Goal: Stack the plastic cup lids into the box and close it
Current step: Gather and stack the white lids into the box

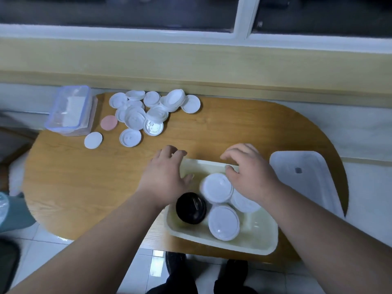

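Cream plastic box [254, 240], stiff-walled, is found at 5 o'clock on the wooden table [84, 187], with white lid stacks [217, 187] and one black lid [191, 209] inside. The loose lids [135, 115], thin, glossy, likely light and slippery, are heaped at 11 o'clock; an edge pinch is judged best. The left hand [165, 177] is curled over the box's far-left corner, thumb inside. The right hand [250, 177] is arched over the far rim; its grip cannot be told. A flat white cover [307, 181] is noted at 3 o'clock.
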